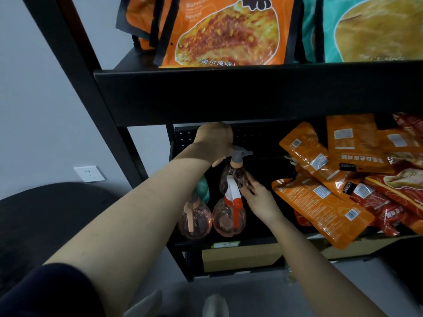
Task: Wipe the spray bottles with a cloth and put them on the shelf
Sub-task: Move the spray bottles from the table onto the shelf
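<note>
Bottles crowd the left end of a dark lower shelf (229, 242) in the single head view. A person's left hand (214, 143) reaches in under the shelf above and grips the grey trigger head of the far spray bottle (232, 177), while the right hand (258, 197) lies against that bottle's right side, fingers mostly straight and curled round nothing. Two more clear pinkish bottles stand nearer: one with a white and orange trigger (229, 216), and just to its left one with a tan trigger (194, 219). A teal shape (202, 187) behind the forearm may be a fourth; it cannot be told. Orange snack packets (320, 197) fill the shelf's right side. No cloth is in sight, so shelving looks nearly finished.
</note>
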`<state>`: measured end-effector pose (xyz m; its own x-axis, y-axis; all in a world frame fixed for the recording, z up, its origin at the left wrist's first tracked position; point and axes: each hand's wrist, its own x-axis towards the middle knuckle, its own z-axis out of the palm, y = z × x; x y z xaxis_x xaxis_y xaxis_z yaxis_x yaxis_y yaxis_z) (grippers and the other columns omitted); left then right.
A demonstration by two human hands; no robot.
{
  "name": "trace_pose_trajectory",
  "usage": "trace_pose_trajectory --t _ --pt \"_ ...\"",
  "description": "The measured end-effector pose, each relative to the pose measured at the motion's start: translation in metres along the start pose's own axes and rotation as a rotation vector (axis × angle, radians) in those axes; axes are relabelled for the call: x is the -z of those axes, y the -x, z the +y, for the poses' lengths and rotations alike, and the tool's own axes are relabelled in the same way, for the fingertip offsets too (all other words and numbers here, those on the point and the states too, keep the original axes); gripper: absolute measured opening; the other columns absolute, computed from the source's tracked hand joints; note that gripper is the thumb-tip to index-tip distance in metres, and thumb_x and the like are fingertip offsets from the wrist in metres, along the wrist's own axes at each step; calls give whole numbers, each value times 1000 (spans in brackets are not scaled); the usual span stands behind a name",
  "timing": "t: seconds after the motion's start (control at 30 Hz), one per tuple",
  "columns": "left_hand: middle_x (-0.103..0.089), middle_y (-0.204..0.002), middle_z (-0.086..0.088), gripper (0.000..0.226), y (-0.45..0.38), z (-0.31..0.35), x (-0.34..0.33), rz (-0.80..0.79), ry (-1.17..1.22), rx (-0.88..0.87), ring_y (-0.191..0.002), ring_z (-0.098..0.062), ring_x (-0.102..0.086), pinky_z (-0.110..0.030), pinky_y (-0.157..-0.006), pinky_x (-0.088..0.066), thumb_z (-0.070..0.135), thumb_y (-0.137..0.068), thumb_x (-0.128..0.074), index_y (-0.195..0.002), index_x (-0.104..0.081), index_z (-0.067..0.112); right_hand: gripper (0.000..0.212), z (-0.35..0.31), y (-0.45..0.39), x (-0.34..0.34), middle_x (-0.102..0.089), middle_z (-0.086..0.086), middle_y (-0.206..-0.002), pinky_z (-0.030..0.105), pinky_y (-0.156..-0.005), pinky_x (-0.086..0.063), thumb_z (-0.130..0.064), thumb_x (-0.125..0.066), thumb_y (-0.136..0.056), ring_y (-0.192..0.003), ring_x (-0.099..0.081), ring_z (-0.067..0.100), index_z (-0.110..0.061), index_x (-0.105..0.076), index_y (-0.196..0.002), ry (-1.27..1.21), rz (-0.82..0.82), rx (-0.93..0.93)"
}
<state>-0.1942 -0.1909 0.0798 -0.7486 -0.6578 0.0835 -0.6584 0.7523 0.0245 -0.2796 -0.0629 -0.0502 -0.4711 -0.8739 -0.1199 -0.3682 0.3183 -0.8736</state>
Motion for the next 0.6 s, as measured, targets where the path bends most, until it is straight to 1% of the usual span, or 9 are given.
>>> trace_pose_trajectory --t 0.1,0.2,0.27,0.33,0.4,0.5,0.53,0.57,0.6 --pt "-67 -91 -4 30 -1 -2 -5 -18 130 35 -83 -21 -63 -26 -61 -44 39 -83 -62 -91 -73 12 61 -16 -9 -1 -55 8 -130 22 -88 -38 -29 -59 -91 -121 -51 24 -21 -31 -145 27 23 -4" --pt "-63 -80 -6 32 3 -2 -8 -31 275 50 -76 -20 -61 -27 -61 -45 36 -86 -61 -82 -70 5 65 -25 -19 -2 -51 8 -133 17 -83 -34 -28 -66 -86 -119 -50 21 -16 -35 -142 35 29 -55" --pt "-64 -79 -7 28 6 -2 -7 -47 389 42 -78 -21 -63 -31 -71 -51 28 -89 -59 -82 -70 3 56 -30 -22 -4 -54 1 -119 13 -74 -38 -26 -65 -86 -104 -53 13 -20 -42 -137 43 19 -48" --pt "-65 -78 -6 18 9 -3 -6 -99 477 69 -83 -21 -65 -31 -78 -53 21 -88 -60 -80 -69 8 46 -30 -30 -6 -53 -6 -106 13 -66 -39 -22 -64 -87 -96 -53 10 -24 -49 -130 71 -14 -83" --pt "-65 -77 0 15 13 -3 -4 -137 523 118 -85 -21 -66 -28 -79 -54 19 -88 -60 -74 -64 17 33 -31 -49 -20 -52 -5 -101 17 -72 -39 -16 -57 -92 -96 -52 12 -21 -51 -124 114 -1 -124" --pt "-71 -99 -9 27 19 -2 -1 -174 434 70 -94 -22 -66 -32 -92 -48 17 -95 -48 -96 -70 2 33 -22 -70 -34 -49 11 -130 24 -94 -34 -8 -34 -101 -118 -47 26 -6 -37 -134 193 -68 -232" --pt "-71 -103 -8 29 21 -1 0 -172 411 64 -95 -20 -66 -31 -94 -45 18 -97 -46 -101 -70 2 31 -20 -71 -32 -54 8 -123 23 -91 -38 -7 -36 -100 -109 -53 21 -12 -40 -131 220 -78 -219" --pt "-71 -105 -6 29 23 -2 0 -173 401 61 -96 -18 -66 -30 -95 -45 19 -97 -45 -104 -70 5 27 -16 -76 -34 -58 -2 -109 18 -81 -41 -6 -40 -99 -92 -55 11 -19 -44 -122 222 -59 -196" --pt "-71 -105 -4 29 23 -2 -1 -170 397 57 -96 -16 -65 -29 -95 -45 20 -97 -46 -105 -70 8 25 -15 -76 -32 -55 -4 -102 14 -74 -41 -5 -41 -98 -81 -52 6 -15 -48 -119 217 -48 -192"
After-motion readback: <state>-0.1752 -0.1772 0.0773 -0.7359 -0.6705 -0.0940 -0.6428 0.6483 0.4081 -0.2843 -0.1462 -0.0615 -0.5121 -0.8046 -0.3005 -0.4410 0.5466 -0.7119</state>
